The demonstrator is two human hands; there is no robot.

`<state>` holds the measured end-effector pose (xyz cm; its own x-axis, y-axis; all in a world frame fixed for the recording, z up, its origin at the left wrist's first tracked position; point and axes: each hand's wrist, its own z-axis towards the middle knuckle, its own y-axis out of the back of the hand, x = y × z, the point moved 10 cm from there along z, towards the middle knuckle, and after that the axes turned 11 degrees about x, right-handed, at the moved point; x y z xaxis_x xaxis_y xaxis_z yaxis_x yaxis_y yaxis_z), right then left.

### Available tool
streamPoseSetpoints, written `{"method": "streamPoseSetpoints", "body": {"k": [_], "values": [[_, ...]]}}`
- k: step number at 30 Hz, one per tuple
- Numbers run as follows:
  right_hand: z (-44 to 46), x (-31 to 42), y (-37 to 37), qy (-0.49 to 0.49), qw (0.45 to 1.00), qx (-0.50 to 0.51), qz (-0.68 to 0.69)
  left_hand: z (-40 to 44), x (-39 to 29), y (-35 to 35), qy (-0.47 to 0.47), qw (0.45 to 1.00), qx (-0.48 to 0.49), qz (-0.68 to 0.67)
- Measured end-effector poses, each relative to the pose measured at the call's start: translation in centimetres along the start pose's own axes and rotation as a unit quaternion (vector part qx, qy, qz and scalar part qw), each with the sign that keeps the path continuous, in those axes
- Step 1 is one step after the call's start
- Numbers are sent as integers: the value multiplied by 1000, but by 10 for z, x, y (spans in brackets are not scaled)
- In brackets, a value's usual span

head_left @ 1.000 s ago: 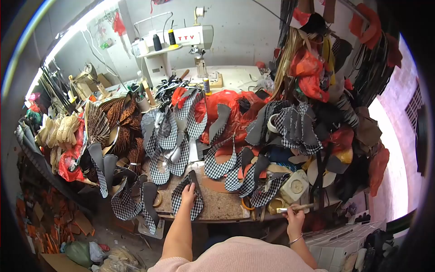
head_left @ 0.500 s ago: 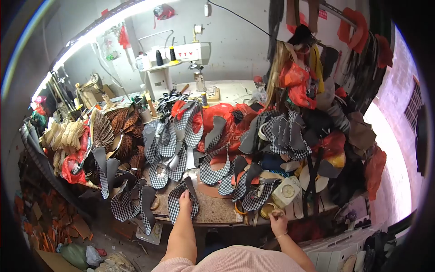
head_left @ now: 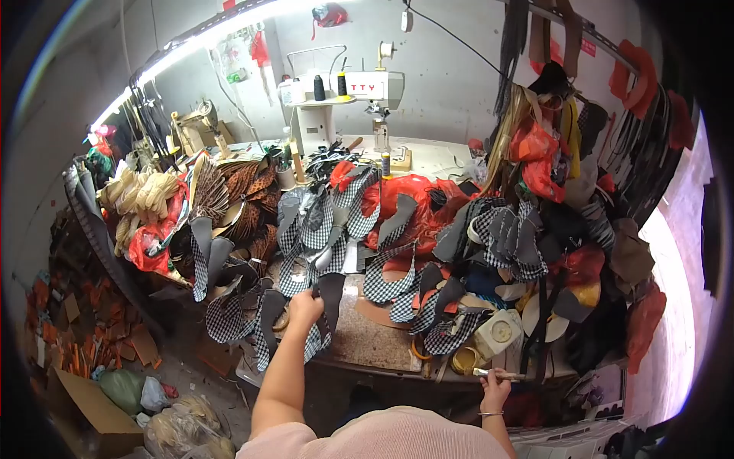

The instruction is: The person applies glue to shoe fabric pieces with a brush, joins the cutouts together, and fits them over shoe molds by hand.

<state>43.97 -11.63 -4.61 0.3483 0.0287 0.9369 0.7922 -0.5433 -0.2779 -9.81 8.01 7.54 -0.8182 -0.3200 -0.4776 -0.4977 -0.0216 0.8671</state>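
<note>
My left hand (head_left: 306,307) is closed at the upper edge of a black-and-white checkered shoe upper piece (head_left: 319,341) with a dark grey side, over the front of the worktable. The hand covers part of that piece. My right hand (head_left: 495,392) grips a small brush (head_left: 505,375) with a pale tip, held roughly level at the table's front edge. The brush tip is beside a yellowish glue pot (head_left: 463,359). Behind the pot stands a cream-coloured square container (head_left: 498,332) with a round top opening.
Several checkered pieces (head_left: 388,283) lie across the worktable (head_left: 371,340). A sewing machine (head_left: 367,86) stands at the back. Red plastic bags (head_left: 428,200) and beige bundles (head_left: 138,191) crowd the table. Straps (head_left: 642,130) hang at right. Scraps (head_left: 84,321) and a cardboard box (head_left: 92,413) are on the floor.
My left hand has moved up to the top of the checkered piece. My right hand has drawn slightly away from the glue pot, and the brush now shows. The view has shifted left.
</note>
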Motion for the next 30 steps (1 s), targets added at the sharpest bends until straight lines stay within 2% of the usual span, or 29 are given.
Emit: {"method": "streamPoseSetpoints", "body": {"k": [1,3,5,8,9,11,12,13,14,15,16,17,18,19,21,24,25,26,27,29,30], "values": [[-2,-2,2,-2,1000,-5,0,0,9,-7,-2,1000,4,3],[-1,-8,2,-23,999,4,46,2,29,-34,30,985,81,148],[-1,-5,-1,-27,999,-4,44,-1,26,-24,43,990,72,112],[0,-5,-8,-32,997,20,65,1,42,-46,50,972,138,183],[0,-1,-8,-28,997,16,66,-6,35,-32,63,974,121,181],[0,2,-17,-28,994,29,106,-19,18,4,25,995,37,89],[0,4,-20,-27,991,43,124,-15,29,15,-6,997,-65,36],[-1,8,-20,-25,991,38,127,-14,34,23,-45,996,-72,-40],[-2,9,-25,-40,985,53,161,-17,47,24,-75,965,-63,-245],[-4,8,-29,-54,977,67,195,-27,48,31,-100,891,-49,-440],[-4,8,-30,-55,975,75,202,-39,38,42,-152,801,-63,-576],[-4,9,-29,-52,975,70,204,-52,29,52,-198,686,-74,-696],[-5,12,-34,-66,971,77,217,-74,-10,73,-304,588,-16,-749],[-6,14,-39,-79,966,85,229,-85,-28,83,-305,587,-9,-750],[-5,21,-44,-78,965,89,233,-104,-79,94,-357,378,126,-845],[-8,45,-74,-74,952,139,263,-85,-122,58,-222,304,259,-889],[-7,50,-80,-73,953,140,260,-70,-132,30,-223,349,326,-850],[-7,57,-90,-76,948,155,268,-71,-151,15,-203,440,312,-817],[-6,65,-99,-75,943,168,276,-61,-154,-7,-149,461,259,-835],[-7,98,-112,-37,944,171,281,-88,-191,-3,-204,463,281,-816],[-11,122,-121,-9,941,194,278,-94,-197,-9,-204,481,260,-812]]}}
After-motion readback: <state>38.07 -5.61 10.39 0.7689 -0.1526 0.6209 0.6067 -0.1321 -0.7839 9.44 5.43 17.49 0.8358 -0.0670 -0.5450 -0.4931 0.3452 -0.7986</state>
